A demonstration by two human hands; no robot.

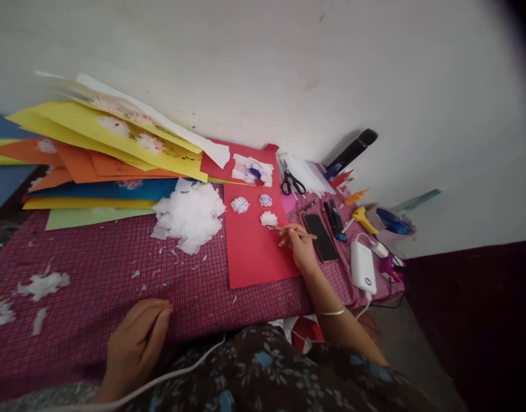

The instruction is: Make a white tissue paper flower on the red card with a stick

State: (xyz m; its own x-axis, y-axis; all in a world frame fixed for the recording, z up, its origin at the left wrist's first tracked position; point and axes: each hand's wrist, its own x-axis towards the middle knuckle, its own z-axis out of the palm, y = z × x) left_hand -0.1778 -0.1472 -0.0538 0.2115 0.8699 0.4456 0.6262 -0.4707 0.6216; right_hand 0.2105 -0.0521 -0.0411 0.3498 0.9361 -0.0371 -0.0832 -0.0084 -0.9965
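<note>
My right hand (298, 243) is closed on a thin wooden stick (294, 230) whose tip touches a small white tissue flower (269, 218) on a red paper sheet (254, 252). Two more small flowers, one speckled (239, 205) and one bluish (265, 200), lie on the same sheet. My left hand (136, 343) rests flat on the red checked cloth (117, 269) near its front edge, fingers together and loosely stretched, holding nothing.
A heap of white tissue pieces (190, 214) lies left of the red sheet. Stacked coloured sheets (100, 154) fill the back left. Scissors (292, 183), a black phone (321, 237), a white power bank (362, 267), a yellow glue gun (363, 220) and markers sit at the right.
</note>
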